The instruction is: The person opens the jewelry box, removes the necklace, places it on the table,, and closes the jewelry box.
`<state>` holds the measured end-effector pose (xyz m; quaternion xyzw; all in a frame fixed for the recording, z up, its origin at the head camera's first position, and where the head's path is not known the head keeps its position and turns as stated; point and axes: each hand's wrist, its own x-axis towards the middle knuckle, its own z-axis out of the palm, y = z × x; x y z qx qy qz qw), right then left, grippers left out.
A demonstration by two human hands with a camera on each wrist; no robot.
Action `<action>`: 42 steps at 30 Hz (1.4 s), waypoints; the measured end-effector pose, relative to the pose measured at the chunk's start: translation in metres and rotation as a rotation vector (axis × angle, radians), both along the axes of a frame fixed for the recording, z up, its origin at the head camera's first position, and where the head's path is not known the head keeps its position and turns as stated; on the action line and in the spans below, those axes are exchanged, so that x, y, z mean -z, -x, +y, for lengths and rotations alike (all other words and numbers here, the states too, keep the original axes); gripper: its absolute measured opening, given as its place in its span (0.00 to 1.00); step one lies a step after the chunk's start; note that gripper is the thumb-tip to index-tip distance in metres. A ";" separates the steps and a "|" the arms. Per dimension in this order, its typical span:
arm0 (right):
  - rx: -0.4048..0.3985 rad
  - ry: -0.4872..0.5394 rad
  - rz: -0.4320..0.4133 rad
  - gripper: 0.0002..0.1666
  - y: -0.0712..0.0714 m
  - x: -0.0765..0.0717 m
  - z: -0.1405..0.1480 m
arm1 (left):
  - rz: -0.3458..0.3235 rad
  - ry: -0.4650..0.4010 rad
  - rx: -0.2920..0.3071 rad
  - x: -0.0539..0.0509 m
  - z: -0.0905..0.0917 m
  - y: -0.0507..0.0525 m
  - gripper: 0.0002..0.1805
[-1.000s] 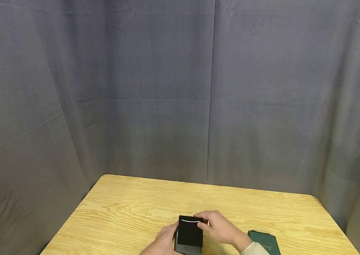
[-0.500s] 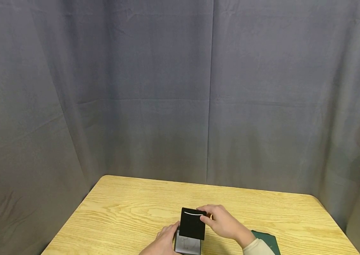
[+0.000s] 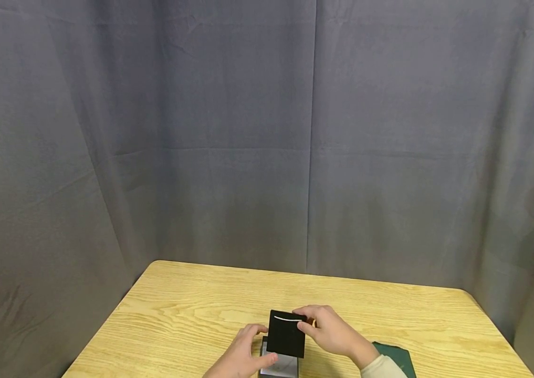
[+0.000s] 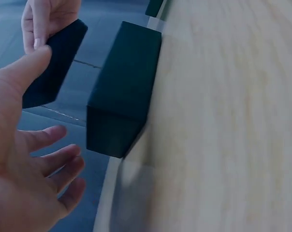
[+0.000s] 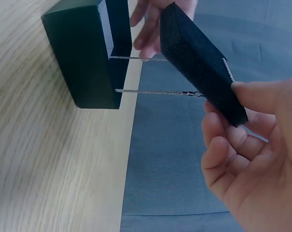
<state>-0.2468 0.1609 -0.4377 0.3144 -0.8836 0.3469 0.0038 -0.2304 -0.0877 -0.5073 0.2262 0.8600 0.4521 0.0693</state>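
My right hand [image 3: 333, 331] pinches a black foam jewelry insert [image 3: 286, 336] by its right side, holding it tilted above a small dark green box [image 5: 80, 60]. A silver chain [image 5: 151, 92] runs across the insert's face; two strands stretch from behind it down into the box in the right wrist view. White shows inside the box [image 3: 280, 367], which stands on the table. My left hand [image 3: 243, 354] is at the box's left with its fingers spread and relaxed. Its thumb lies close to the insert's lower edge; whether they touch I cannot tell.
A green box lid [image 3: 398, 357] with gold lettering lies to the right on the wooden table [image 3: 200, 304], partly behind the right sleeve [image 3: 382, 367]. Grey curtains [image 3: 229, 131] hang behind and at both sides of the table.
My right hand has lifted the insert up and away from the box, baring the box's inside. My left hand has let go of the box and spread its fingers, thumb nearer the insert.
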 end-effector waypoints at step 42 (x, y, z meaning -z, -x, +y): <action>-0.007 0.027 0.082 0.11 0.000 0.013 -0.003 | -0.232 -0.460 0.063 -0.008 0.018 -0.007 0.13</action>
